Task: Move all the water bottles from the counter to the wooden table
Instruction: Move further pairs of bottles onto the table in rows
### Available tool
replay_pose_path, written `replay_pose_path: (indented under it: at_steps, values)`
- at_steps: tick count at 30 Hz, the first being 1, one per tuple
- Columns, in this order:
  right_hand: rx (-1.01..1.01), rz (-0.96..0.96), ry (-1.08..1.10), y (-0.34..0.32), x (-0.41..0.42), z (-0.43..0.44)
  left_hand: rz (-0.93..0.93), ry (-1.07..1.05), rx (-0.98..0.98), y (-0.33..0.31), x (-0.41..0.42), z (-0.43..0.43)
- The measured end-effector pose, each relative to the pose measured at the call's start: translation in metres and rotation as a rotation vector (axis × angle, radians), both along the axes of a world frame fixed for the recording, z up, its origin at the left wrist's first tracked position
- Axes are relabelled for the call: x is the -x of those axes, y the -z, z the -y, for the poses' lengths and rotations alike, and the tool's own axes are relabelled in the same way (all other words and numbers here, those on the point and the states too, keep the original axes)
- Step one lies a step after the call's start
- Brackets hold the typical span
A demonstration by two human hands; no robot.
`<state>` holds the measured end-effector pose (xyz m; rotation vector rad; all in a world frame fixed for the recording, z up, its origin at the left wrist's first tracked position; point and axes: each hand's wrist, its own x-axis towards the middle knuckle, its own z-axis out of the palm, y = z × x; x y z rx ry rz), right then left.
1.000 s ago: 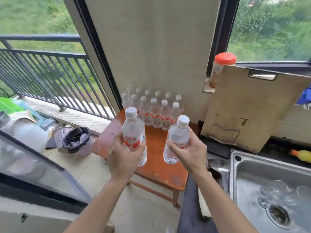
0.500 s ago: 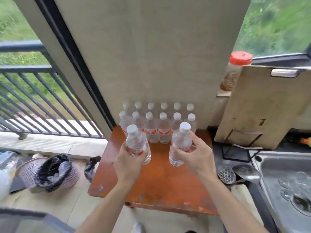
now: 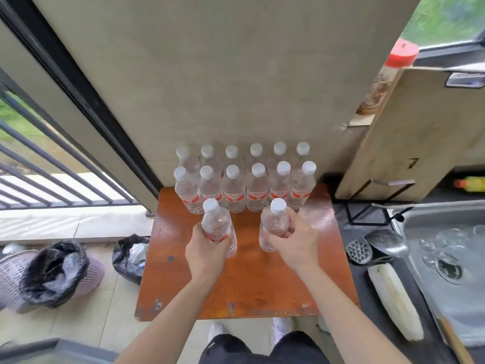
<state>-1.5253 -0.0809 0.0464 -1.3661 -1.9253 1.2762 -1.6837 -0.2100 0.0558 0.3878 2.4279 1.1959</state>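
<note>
Two bottles in hand: one per grip, both over the middle of the wooden table (image 3: 249, 285), just short of the standing rows; I cannot tell whether their bases touch the wood.
Left grip (image 3: 207, 254): fingers and thumb clamped round the lower half of the left bottle (image 3: 217, 222), which leans with its white cap tipped away from the person.
Right grip (image 3: 296, 245): wrapped round the side of the right bottle (image 3: 274, 227), which stands closer to upright; the fingertips lie near the end bottle of the row behind.
Front row (image 3: 258, 187): six capped bottles upright, shoulder to shoulder, just beyond the two held ones.
Back row (image 3: 256, 151): six more, against the wall.
Off the table: a steel sink (image 3: 446, 222) to the right, a bin (image 3: 15, 279) with a black bag on the floor to the left.
Risk, tilt: if the left bottle lands on the edge of its base it would likely rock and fall forward, and the packed rows could go over like skittles.
Risk, crowding: the right fingers have little room, so opening them could nudge the end bottle.
Risk, squeeze: thin clear plastic gives under a hard hold, so a bottle may spring or shift as it is let go.
Change from half a second ago: both bottles now sit lower and a little nearer the person, clear of the front row they overlapped; the view has tipped further down, bringing the shoes in.
Task standing: twelve placed, two about to join them, I judge.
</note>
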Motion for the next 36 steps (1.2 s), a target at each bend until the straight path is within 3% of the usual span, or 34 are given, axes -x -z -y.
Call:
replay_pose_path:
  at_steps: [11, 16, 21, 36]
  values:
    - [-0.02, 0.105, -0.106, 0.02, 0.005, -0.018, 0.013, 0.079, 0.008, 0.023, -0.007, -0.027]
    - [-0.091, 0.142, -0.195, 0.017, -0.007, -0.016, -0.085, 0.321, 0.087, 0.023, -0.003, -0.013]
    - [-0.142, 0.245, -0.323, 0.015, -0.009, -0.022, -0.015, 0.514, 0.066, 0.025, 0.023, -0.013]
    - [-0.163, 0.213, -0.317, 0.012, 0.039, -0.04, -0.042, 0.361, 0.016, 0.024, 0.032, -0.048]
